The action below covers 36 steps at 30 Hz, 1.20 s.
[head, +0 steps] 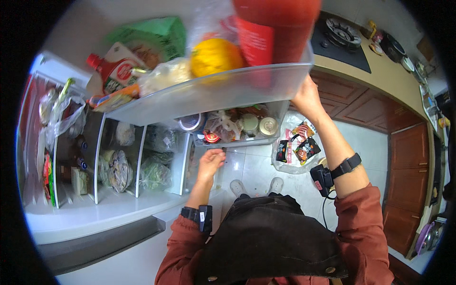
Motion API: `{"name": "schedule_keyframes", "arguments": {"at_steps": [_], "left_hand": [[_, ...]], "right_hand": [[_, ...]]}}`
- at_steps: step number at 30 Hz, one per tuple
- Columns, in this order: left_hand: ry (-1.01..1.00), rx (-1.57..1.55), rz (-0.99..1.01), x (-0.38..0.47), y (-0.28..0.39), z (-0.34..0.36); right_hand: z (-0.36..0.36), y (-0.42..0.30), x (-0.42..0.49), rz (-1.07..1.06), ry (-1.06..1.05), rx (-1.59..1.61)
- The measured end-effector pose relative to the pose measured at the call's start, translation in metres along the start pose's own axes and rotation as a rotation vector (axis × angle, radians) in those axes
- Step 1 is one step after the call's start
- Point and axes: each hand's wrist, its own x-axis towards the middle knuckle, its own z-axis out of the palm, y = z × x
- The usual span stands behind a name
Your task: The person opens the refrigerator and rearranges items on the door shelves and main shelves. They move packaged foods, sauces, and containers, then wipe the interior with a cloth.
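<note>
My right hand [307,95] is at the right end of the clear upper door bin [213,87] of a refrigerator, its fingers hidden behind the bin. That bin holds a large bottle of red liquid [278,32], a yellow-orange round fruit [215,56], a bagged pale food [171,76], a red-capped pouch [119,73] and a green plastic bag [160,34]. Below it, a lower door bin [245,144] carries several jars and a knotted plastic bag [222,124]. My left hand [211,164] hovers just in front of this lower bin, fingers loosely bent, with nothing seen in it.
Refrigerator shelves [96,160] with bagged vegetables [156,174] and a wrapped plate [119,171] stand open at left. On the tiled floor lies a plastic bag [292,165] with several food packets. A counter [384,71] with a gas hob [338,42] runs along the right above wooden cabinets [408,149].
</note>
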Motion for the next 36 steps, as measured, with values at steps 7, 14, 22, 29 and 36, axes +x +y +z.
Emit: {"name": "schedule_keyframes", "arguments": {"at_steps": [7, 14, 22, 29, 36], "left_hand": [[0.078, -0.032, 0.154, 0.000, 0.005, -0.057], [-0.004, 0.064, 0.298, 0.018, -0.007, -0.051], [0.061, 0.473, 0.579, 0.035, 0.000, -0.004], [0.202, 1.005, 0.874, 0.035, 0.034, 0.022], [0.177, 1.153, 0.783, 0.072, 0.052, 0.025]], "right_hand": [[0.024, -0.003, -0.073, 0.014, 0.218, -0.209], [0.096, 0.061, -0.042, -0.082, -0.215, -0.264], [0.119, 0.090, -0.023, -0.062, -0.065, -0.044], [0.058, -0.030, -0.077, -0.260, 0.218, -0.257], [-0.027, -0.035, -0.157, -0.121, 0.137, -0.114]]}}
